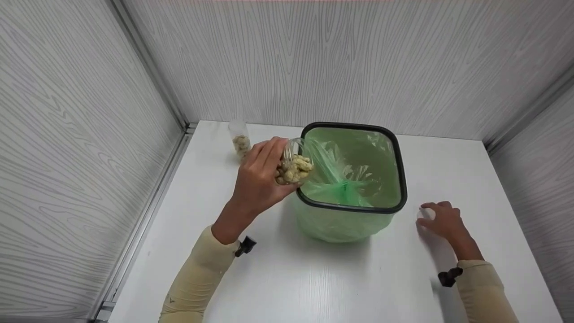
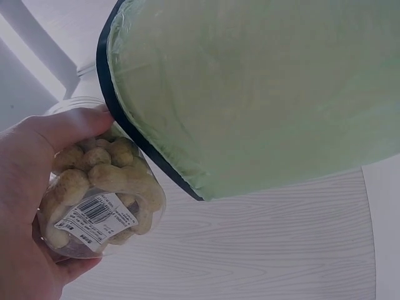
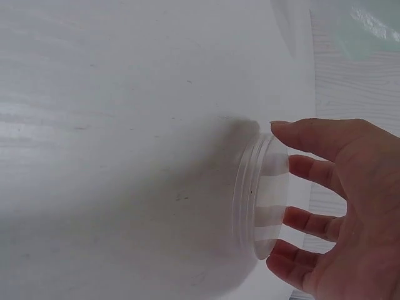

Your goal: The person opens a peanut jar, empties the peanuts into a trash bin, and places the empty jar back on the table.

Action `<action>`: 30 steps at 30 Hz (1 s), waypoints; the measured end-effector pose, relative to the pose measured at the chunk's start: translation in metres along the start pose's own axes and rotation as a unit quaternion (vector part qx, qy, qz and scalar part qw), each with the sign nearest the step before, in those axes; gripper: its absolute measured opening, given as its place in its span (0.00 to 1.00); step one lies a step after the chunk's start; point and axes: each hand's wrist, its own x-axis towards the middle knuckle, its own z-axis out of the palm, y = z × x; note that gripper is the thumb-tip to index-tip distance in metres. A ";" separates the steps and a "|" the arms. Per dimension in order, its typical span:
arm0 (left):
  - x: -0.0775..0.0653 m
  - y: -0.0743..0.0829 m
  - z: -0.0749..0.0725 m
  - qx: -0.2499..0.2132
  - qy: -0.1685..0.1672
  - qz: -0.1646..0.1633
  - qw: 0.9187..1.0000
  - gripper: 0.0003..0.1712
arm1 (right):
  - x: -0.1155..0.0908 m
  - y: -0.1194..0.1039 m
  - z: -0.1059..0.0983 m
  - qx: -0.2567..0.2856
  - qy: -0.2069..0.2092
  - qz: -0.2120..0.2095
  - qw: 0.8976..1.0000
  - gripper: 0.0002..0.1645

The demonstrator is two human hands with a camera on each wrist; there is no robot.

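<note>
In the head view my left hand [image 1: 256, 181] grips a clear jar [image 1: 293, 147] of unshelled peanuts [image 1: 297, 170]. The jar is tilted, its mouth turned toward a bin with a black rim [image 1: 402, 175]. A white barcode label [image 2: 97, 220] shows on the jar's base in the left wrist view. At the right of the table my right hand [image 1: 447, 223] holds a clear round lid [image 3: 269, 194] by its edge, thumb on one side and fingers on the other. The lid is at the table surface, its ridged rim visible in the right wrist view.
The bin is lined with a thin green bag [image 1: 343, 226], gathered in a knot inside. Behind my left hand stands another clear container [image 1: 238, 130] with peanuts, partly hidden. Grey wood-grain panels [image 1: 314, 67] enclose the white table [image 1: 309, 287] at the back and sides.
</note>
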 end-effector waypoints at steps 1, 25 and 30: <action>0.000 0.000 0.000 -0.001 0.001 0.001 1.000 0.47 | 0.000 0.000 -0.001 -0.004 0.000 0.001 1.000 0.33; 0.000 -0.001 0.000 0.009 -0.004 -0.002 1.000 0.50 | -0.010 -0.028 -0.031 0.024 0.073 -0.041 0.996 0.33; -0.001 -0.002 -0.001 0.011 -0.002 0.002 1.000 0.51 | -0.011 -0.035 -0.037 0.022 0.081 -0.042 0.996 0.34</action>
